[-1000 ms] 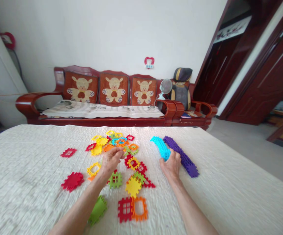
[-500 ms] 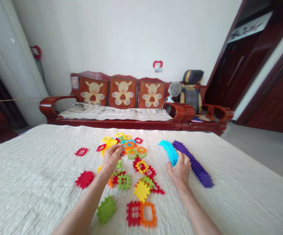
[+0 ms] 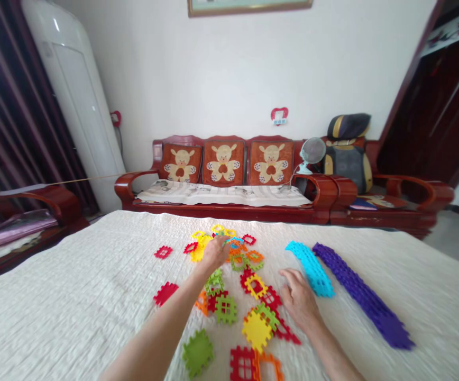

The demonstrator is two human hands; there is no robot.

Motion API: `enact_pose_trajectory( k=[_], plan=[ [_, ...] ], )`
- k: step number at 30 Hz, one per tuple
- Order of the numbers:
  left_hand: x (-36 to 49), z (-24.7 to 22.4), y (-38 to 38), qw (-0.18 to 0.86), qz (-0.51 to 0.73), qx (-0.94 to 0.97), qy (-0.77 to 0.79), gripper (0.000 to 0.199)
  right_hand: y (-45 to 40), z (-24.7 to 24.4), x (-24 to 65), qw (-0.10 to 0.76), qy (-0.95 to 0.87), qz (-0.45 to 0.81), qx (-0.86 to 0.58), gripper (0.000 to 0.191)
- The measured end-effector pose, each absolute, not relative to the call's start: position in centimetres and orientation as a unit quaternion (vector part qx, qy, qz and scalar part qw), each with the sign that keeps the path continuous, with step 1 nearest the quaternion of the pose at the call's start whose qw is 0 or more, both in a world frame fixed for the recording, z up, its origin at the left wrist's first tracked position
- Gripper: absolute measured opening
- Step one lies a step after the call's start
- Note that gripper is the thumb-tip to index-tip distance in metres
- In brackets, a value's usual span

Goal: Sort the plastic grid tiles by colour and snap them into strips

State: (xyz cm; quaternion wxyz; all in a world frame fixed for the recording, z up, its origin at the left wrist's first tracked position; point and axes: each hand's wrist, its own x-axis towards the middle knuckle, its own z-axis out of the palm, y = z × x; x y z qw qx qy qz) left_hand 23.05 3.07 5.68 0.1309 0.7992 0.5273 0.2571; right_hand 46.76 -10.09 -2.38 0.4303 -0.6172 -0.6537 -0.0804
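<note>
My left hand (image 3: 214,253) reaches into the far part of a loose pile of plastic interlocking pieces, fingers bunched together among them; what they grip, if anything, is hidden. Near its fingertips lie a blue piece (image 3: 236,243) and a yellow piece (image 3: 200,250). My right hand (image 3: 299,297) rests open, palm down, with nothing in it. It is between the pile and a row of stacked cyan pieces (image 3: 312,269). Farther right lies a longer row of purple pieces (image 3: 362,293).
Nearer me lie a green square piece (image 3: 198,353), a yellow square (image 3: 257,330) and a red window piece (image 3: 242,364). A red square (image 3: 165,293) lies to the left. The white-covered table (image 3: 106,280) faces a wooden sofa (image 3: 221,211).
My right hand has let go of the cyan row and moved left off it. My left hand stays at the pile. The view has turned left and tilted slightly up.
</note>
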Motion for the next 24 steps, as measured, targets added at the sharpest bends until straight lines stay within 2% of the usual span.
enact_pose_trajectory(
  k=[6, 15, 20, 24],
  plan=[
    [26.3, 5.2, 4.3, 0.1, 0.184, 0.823, 0.528, 0.039, -9.9, -2.6, 47.0, 0.43, -0.655, -0.078, -0.617, 0.032],
    [25.5, 3.7, 0.0, 0.057, 0.151, 0.867, 0.471, 0.046, -9.7, -2.4, 46.8, 0.447, -0.646, -0.074, -0.614, 0.03],
    [24.9, 5.8, 3.2, 0.029, 0.197, 0.844, 0.498, 0.048, -9.8, -2.1, 46.7, 0.439, -0.65, -0.071, -0.617, 0.031],
    [24.5, 5.6, 6.5, 0.02, 0.146, 0.822, 0.55, 0.047, -9.9, -2.2, 46.7, 0.434, -0.655, -0.076, -0.614, 0.03]
  ],
)
